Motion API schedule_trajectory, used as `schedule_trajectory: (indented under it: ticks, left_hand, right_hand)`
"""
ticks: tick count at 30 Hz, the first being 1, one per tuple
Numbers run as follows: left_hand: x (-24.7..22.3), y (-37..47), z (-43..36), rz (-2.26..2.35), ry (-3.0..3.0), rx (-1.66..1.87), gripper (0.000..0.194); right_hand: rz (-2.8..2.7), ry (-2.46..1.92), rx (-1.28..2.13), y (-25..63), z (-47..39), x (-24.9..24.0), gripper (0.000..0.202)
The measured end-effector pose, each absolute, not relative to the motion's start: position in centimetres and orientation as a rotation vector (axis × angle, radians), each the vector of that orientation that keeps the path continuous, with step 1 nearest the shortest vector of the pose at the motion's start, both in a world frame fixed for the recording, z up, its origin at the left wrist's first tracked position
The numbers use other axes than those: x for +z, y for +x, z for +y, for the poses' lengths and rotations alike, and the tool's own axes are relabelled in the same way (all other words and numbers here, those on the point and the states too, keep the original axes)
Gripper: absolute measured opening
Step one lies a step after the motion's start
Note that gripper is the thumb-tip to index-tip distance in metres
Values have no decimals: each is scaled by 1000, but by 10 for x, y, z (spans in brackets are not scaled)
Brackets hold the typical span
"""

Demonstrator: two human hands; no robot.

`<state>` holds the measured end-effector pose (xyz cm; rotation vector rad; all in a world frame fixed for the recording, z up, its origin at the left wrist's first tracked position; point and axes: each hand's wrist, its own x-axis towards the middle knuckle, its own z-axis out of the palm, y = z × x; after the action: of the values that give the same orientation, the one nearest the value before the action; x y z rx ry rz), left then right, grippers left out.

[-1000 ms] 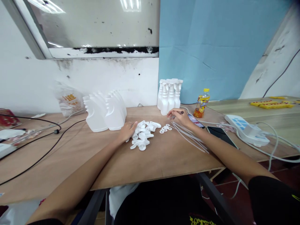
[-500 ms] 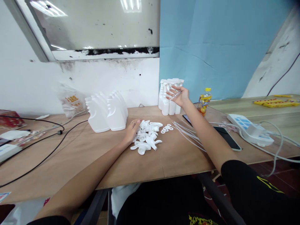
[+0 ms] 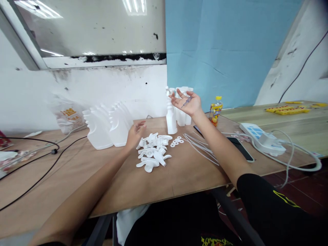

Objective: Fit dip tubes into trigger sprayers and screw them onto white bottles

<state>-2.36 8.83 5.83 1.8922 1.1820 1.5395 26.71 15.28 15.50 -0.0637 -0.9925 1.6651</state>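
My right hand [image 3: 188,103] is raised with its palm up beside the white spray bottles at the back. A thin pen-like tool [image 3: 186,101] lies across its palm, with the fingers extended. Just left of the fingertips a white spray bottle [image 3: 171,118] with a trigger head stands upright, in front of several other white bottles [image 3: 181,117]; whether the fingers touch it I cannot tell. My left hand [image 3: 136,132], fingers loosely apart and slightly blurred, hovers between another group of white bottles [image 3: 119,128] and a pile of white trigger sprayer heads [image 3: 153,150].
White washers [image 3: 176,141] and thin clear tubes [image 3: 198,147] lie right of the pile. A drink bottle [image 3: 215,111], a phone [image 3: 241,149] and a power strip [image 3: 261,139] are farther right. A plastic bag [image 3: 67,114] and black cables [image 3: 58,159] lie left.
My left hand has lifted from the edge of the sprayer pile. One bottle now stands forward of the right-hand group. My right hand has turned palm up, and the view has swung right.
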Motion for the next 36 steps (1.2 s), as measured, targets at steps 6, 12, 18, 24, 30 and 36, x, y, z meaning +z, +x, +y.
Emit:
schedule_trajectory:
  ticks: [6,12,18,24,30,36]
  left_hand:
    - [142,21,92,1180,1832,1398,75]
    - [180,19,70,1133,1934,1452,41]
    - [191,-4,54,1078,2039,1266,38]
    - [194,2,42,1102,2062,1162,60]
    - [198,-4,42,972,1973,1029,47]
    - [196,-13,50,943,1960,959,42]
  right_hand:
    - [-1315,-59,1520,232,83,189,28]
    - [-1501,-259,1353,231,73,198,22]
    - [-1572,-513,1110,223,84,185,34]
    - [-1535,-441,1032,191,69,179,51]
    - [-1488,-335,1041,187,74,176,43]
    - [-1543,-288,1218,186,75,173,39]
